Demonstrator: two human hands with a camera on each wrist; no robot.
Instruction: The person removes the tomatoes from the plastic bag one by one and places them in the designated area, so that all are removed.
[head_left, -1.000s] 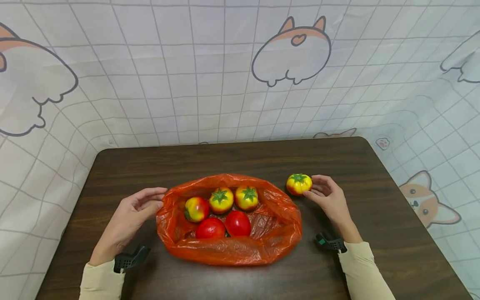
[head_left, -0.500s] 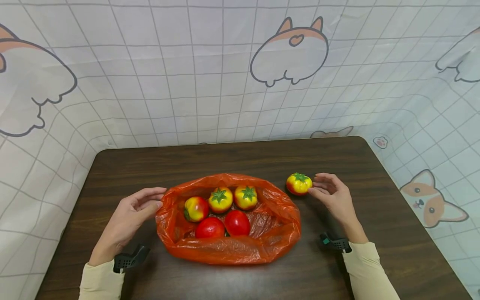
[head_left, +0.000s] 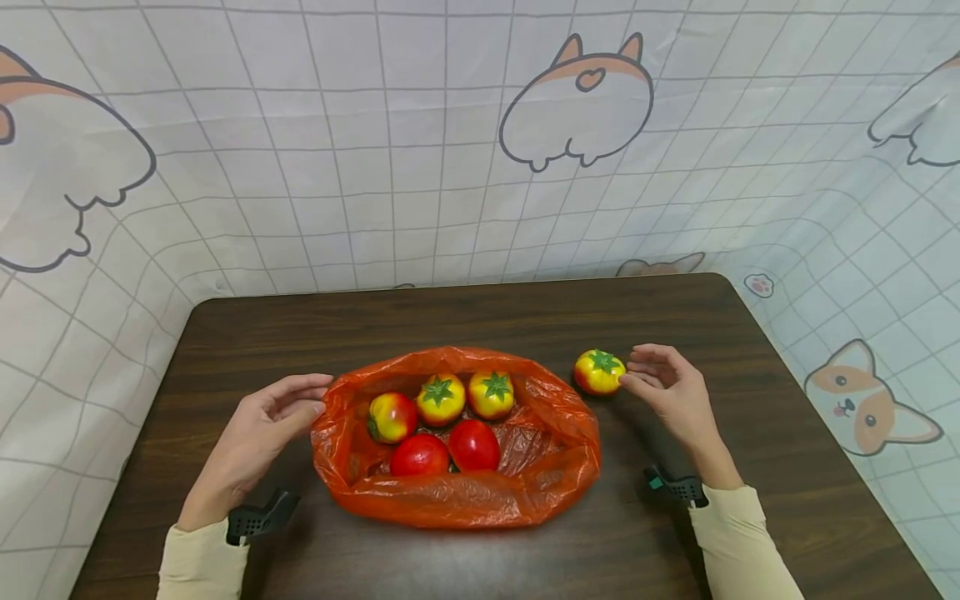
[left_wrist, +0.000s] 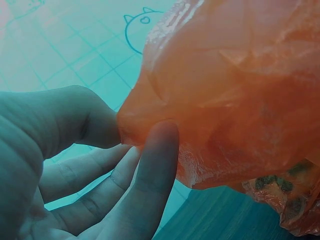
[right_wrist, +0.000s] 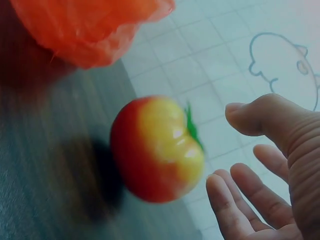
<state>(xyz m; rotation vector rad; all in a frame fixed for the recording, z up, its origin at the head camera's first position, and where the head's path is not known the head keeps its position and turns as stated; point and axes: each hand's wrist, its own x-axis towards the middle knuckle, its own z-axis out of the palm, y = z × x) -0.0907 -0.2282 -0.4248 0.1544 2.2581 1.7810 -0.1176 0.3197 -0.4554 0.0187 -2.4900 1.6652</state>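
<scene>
An orange plastic bag [head_left: 480,504] lies with its mouth spread wide, holding several tomatoes: red ones [head_left: 420,455] at the front, yellow-and-red ones [head_left: 441,402] behind. My left hand [head_left: 251,433] pinches the bag's left rim between thumb and finger, as the left wrist view shows up close. Right of the bag, a yellow-and-red tomato [head_left: 599,372] with a green leafy top rests on the table. My right hand [head_left: 677,400] is just to its right, fingers loosely bent. In the right wrist view, a gap separates these fingertips from the tomato [right_wrist: 155,150].
The dark wood table [head_left: 480,321] carries everything. A white gridded cloth [head_left: 420,125] with dog drawings stands behind and along the sides. Black wrist devices [head_left: 262,517] sit on both forearms.
My right hand has drawn slightly right, off the loose tomato. That tomato has tipped a little, its green top leaning right. My left hand and the bag stay put.
</scene>
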